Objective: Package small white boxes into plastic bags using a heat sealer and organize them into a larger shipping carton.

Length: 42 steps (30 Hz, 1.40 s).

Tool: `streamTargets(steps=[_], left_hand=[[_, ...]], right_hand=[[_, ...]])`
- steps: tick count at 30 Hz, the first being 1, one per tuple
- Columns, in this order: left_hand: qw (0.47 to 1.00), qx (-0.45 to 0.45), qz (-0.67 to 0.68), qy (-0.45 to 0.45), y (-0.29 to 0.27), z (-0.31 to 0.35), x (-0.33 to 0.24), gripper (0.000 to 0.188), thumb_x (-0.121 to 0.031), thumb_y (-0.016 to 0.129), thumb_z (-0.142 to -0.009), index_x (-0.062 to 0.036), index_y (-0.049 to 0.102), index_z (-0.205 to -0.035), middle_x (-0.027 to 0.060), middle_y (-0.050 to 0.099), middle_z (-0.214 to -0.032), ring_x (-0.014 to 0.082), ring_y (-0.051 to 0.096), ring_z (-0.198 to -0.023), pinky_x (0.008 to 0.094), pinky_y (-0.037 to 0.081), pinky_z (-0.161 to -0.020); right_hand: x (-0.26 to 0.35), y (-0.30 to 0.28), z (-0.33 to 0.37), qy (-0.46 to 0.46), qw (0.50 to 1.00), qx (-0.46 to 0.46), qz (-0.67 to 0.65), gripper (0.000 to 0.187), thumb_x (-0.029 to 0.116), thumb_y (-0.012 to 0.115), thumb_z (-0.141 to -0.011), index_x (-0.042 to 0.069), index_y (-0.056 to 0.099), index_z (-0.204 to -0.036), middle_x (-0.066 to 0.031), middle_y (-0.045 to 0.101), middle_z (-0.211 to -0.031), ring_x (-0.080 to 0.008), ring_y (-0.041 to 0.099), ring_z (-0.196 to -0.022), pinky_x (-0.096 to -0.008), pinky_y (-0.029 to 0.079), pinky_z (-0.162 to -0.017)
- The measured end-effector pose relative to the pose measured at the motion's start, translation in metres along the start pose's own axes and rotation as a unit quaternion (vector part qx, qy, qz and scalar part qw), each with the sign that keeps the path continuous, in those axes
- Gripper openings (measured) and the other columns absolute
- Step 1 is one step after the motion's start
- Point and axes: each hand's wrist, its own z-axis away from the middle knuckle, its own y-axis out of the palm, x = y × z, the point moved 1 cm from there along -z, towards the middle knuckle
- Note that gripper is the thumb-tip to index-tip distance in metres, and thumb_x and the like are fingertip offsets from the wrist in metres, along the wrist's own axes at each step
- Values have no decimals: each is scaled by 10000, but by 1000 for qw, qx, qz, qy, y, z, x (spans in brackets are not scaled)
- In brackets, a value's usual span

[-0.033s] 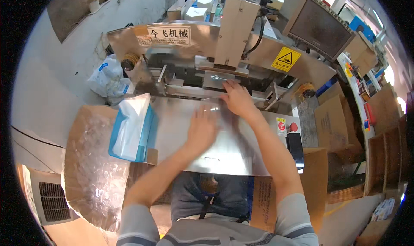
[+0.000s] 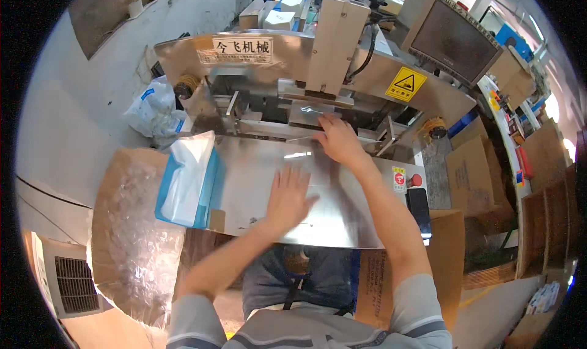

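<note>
Steel table (image 2: 251, 165), bare metal with bright glare, central in the head view; used as landmark for all that follows. Left hand (image 2: 288, 202) above or on the table's middle, contact unclear. Its fingers point toward the table's far edge, side by side and nearly straight; thumb stands well out to the right, palm down. Nothing seen in its grasp.

Right hand (image 2: 342, 142) reaches over the table's far edge, fingers slightly bent, thumb pointing left, apart from the forefinger. Fingertips at the right side of a shiny clear film (image 2: 310, 110); cannot tell whether they pinch it or only press. Film lies just beyond the table's far edge, under the foot of a pale column (image 2: 335, 43).

On the table's left side, a blue bin (image 2: 214, 181) with white sheeting (image 2: 189, 178) in it. Left of the table, a carton (image 2: 113, 178) of crumpled clear plastic (image 2: 140, 233). On the table's right side, a red button (image 2: 416, 180) and, nearer the person, a black phone-like slab (image 2: 419, 208). Behind the table, a metal panel (image 2: 174, 55) bearing a yellow sign (image 2: 405, 83). Beyond the table's far right corner, a dark monitor (image 2: 455, 40).
</note>
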Motion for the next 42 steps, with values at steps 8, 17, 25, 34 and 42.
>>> streamTargets(steps=[8,17,25,34,42], left_hand=[[995,-98,27,-22,-10,54,-23,581,-405,654,-914,28,572,-1293,271,523,-1359,431,451,-1326,612,290,-1122],[994,-99,32,-40,-10,60,-21,565,-408,648,-919,12,572,-1289,251,542,-1369,418,465,-1324,605,284,-1132],[989,-127,55,-51,-10,62,-18,591,-351,689,-885,29,532,-1311,250,525,-1355,431,432,-1337,611,272,-1133],[968,-199,113,-106,-17,61,-14,687,-282,728,-872,35,419,-1397,285,419,-1442,487,347,-1384,609,244,-1155],[957,-224,146,-115,-15,64,-13,691,-249,697,-899,63,373,-1423,310,377,-1479,499,333,-1394,606,235,-1160]], right_hand=[[-6,13,-5,-44,998,-51,-3,405,241,613,-937,31,576,-1281,-182,579,-1345,-401,581,-1185,-510,482,-970],[10,2,-9,-16,999,-40,-21,407,213,612,-937,10,582,-1288,-220,609,-1295,-405,586,-1174,-480,482,-995],[14,-16,-16,-3,999,-40,28,403,240,591,-960,13,563,-1292,-236,652,-1180,-415,615,-1101,-504,497,-930],[16,-25,-28,25,999,29,23,450,309,568,-967,28,551,-1319,-243,690,-1075,-410,663,-1035,-547,482,-931],[8,-28,-29,9,1000,17,-3,488,279,507,-992,-16,493,-1381,-310,670,-1037,-453,649,-990,-527,511,-881]])
